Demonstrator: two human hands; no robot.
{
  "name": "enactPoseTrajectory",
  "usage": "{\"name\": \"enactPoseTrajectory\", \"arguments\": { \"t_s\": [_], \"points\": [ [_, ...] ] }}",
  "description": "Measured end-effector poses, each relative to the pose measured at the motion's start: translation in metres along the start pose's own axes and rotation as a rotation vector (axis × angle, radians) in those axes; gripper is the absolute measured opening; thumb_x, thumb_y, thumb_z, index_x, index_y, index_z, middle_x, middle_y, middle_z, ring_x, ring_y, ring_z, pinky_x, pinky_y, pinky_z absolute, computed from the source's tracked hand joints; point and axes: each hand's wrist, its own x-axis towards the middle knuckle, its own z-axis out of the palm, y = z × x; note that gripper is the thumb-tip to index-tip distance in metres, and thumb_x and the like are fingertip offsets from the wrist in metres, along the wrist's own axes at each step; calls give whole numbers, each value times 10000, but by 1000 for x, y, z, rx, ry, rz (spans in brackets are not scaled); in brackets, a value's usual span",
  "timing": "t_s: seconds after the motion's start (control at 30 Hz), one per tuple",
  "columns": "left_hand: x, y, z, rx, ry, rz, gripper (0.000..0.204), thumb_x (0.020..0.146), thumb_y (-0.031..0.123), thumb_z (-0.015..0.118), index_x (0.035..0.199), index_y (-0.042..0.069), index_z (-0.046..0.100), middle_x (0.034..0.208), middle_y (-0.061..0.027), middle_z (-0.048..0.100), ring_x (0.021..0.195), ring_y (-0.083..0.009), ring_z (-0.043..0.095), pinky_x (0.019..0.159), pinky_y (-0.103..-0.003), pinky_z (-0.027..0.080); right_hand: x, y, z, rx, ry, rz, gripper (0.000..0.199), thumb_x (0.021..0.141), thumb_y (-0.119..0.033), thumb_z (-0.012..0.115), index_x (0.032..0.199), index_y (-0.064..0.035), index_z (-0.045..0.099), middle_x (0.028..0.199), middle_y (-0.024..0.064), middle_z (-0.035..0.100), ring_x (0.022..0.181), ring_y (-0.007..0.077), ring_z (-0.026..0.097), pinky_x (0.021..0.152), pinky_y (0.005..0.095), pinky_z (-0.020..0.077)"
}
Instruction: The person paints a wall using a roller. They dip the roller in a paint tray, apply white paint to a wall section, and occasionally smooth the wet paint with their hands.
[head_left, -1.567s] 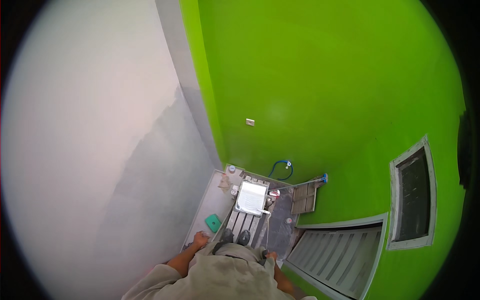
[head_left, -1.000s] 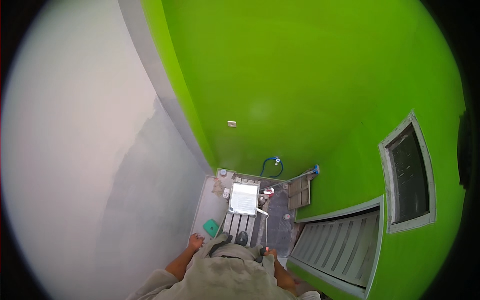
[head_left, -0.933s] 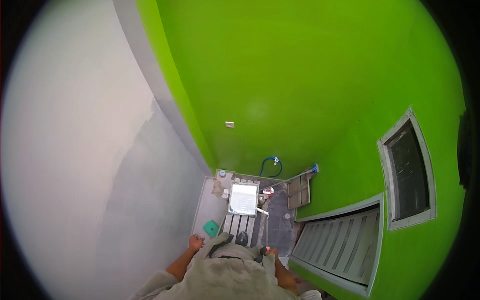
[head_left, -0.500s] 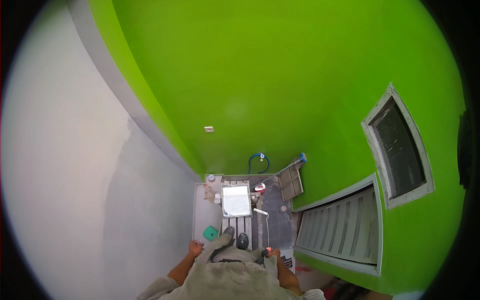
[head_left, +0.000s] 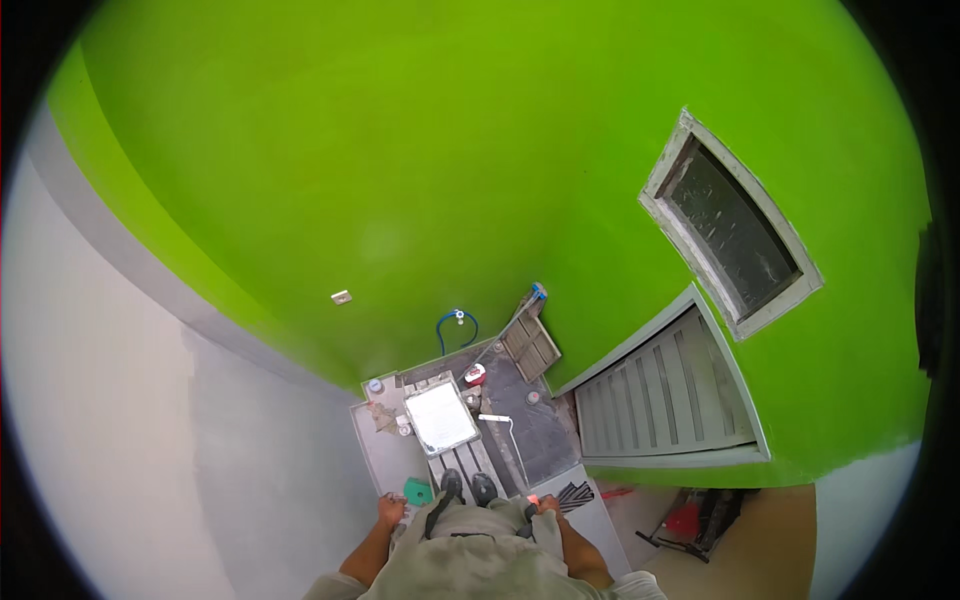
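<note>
My right hand (head_left: 548, 506) is closed round the orange handle of a paint roller (head_left: 495, 418) at my right hip. The roller's thin wire frame runs forward, and its white sleeve lies beyond my feet. At my left side hangs my left hand (head_left: 391, 510), its fingers curled; what they hold, if anything, is too small to make out. Close to it is a green object (head_left: 418, 491) down on the floor. Ahead of my dark shoes, a square tray (head_left: 442, 418) with white paint in it rests on a slatted wooden platform (head_left: 468, 463).
A red-and-white can (head_left: 475, 375) stands beyond the tray. Wooden boards (head_left: 531, 349) lean in the far corner near a blue hose (head_left: 441, 330). A slatted grey door (head_left: 665, 385) and a framed window (head_left: 735, 225) are on the right. Behind the door's near end stands a black-and-red object (head_left: 690, 520).
My view has turned to the right, so the room's contents shift left and tilt. More floor shows at lower right. The roller stays in my right hand, and both hands remain low.
</note>
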Motion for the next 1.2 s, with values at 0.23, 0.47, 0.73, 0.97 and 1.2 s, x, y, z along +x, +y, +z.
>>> {"name": "enactPoseTrajectory", "arguments": {
  "t_s": [0.23,0.47,0.73,0.97,1.2],
  "points": [
    [36,17,-2,122,-97,-24,198,882,43,677,1071,15,625,890,-100,676,661,-202,671,499,-337,547,-46,-5,23,135,83,-39,591,742,-571,760,883,2,718,847,261,699,876,400,710,745,471,546],
    [75,33,17,326,-277,25,221,875,30,659,1089,22,605,940,-101,684,706,-229,688,558,-372,570,-99,-9,42,258,222,16,493,778,-482,738,896,-3,722,887,263,701,884,392,708,745,494,543],
    [91,70,45,378,-432,45,255,871,-5,621,1119,8,563,960,-108,673,635,-219,667,495,-336,545,-127,-26,26,190,200,284,512,773,-471,694,942,11,720,999,290,688,1003,435,673,808,502,539],
    [100,74,62,508,-510,66,273,873,-37,579,1133,24,519,942,-118,664,615,-238,662,454,-362,527,-166,-61,-6,52,105,295,325,901,-316,619,1097,-71,703,1216,178,680,1135,361,653,927,489,516],
    [57,64,96,569,-568,118,183,895,-28,506,1021,51,613,866,-100,671,634,-235,667,462,-365,536,-178,-16,19,152,53,370,300,886,-188,602,1150,-65,675,1260,185,661,1210,364,614,968,483,506]
  ]
}}
